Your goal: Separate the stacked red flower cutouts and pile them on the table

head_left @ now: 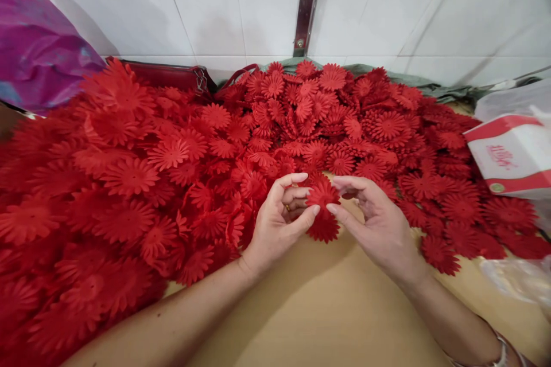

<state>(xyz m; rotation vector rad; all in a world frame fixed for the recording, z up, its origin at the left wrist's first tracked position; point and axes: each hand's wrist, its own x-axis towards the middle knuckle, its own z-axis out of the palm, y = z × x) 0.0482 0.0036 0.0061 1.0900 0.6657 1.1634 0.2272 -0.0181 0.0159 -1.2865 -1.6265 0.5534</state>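
Holding a red flower (322, 194)

We have it at the near edge of the big flower pile (167, 155). Our left hand (278, 215) pinches one side with thumb and fingers, and our right hand (381, 221) pinches the other. Another flower (323, 231) shows at that edge too; we cannot tell if the two touch. We see a tan table (301, 309) in front of the pile, a red bag (167, 75) behind it and a red and white box (512, 152) to its right.

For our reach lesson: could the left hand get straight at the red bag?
Probably not: the left hand holds a flower, and heaped flowers lie between it and the bag.
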